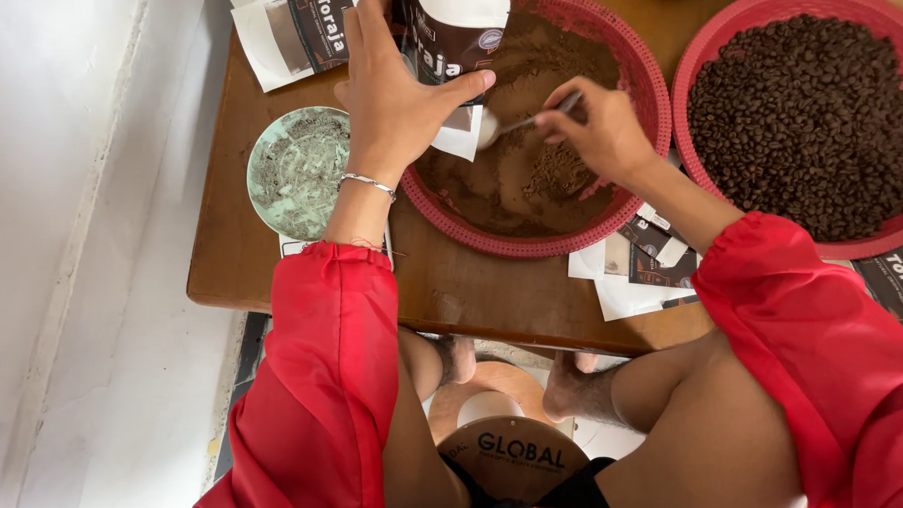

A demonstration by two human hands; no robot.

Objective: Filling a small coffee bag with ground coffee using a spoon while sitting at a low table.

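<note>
- A red woven basket (690,65) of dark roasted coffee beans (807,121) sits at the right of the wooden table (473,293).
- A pale green plate (268,160), smeared with greyish-brown residue, lies at the table's left.
- Empty dark-and-white pouches (294,29) lie at the far left corner.
- More flat pouches (642,262) lie near the front edge.
- A round wooden stool (513,452) stands below.

Glossy paper pouch (451,29); woven red plastic basket (633,77); smooth brown wood table (473,293); metal spoon (542,116).
</note>
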